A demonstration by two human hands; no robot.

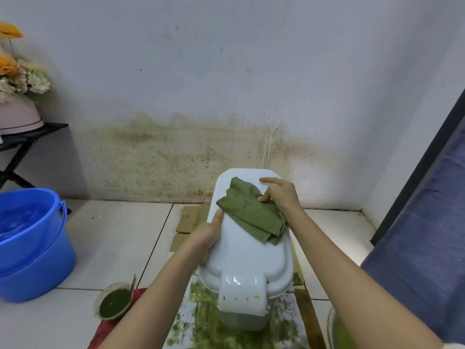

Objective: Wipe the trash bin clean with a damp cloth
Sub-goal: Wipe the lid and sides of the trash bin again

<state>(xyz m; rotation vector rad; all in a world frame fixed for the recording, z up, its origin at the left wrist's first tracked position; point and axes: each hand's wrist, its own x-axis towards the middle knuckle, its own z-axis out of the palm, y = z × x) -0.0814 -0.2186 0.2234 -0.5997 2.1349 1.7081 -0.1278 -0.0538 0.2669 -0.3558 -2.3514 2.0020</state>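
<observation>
A white trash bin [247,258] stands in the lower middle of the head view, its lid facing up and green smears on its front flap. A green damp cloth [249,214] lies crumpled on the lid's far half. My right hand [279,195] rests on the cloth's right edge, thumb pinching the fabric and index finger stretched out over the lid. My left hand [207,236] grips the lid's left edge, with the thumb on top near the cloth and the fingers curled under the rim.
A blue bucket [32,248] of water stands at the left. A small bowl of green paste [114,302] sits on the floor near my left forearm. Green mess covers the mat [201,323] under the bin. A black stand with flowers [20,137] is far left; blue fabric [422,235] hangs at right.
</observation>
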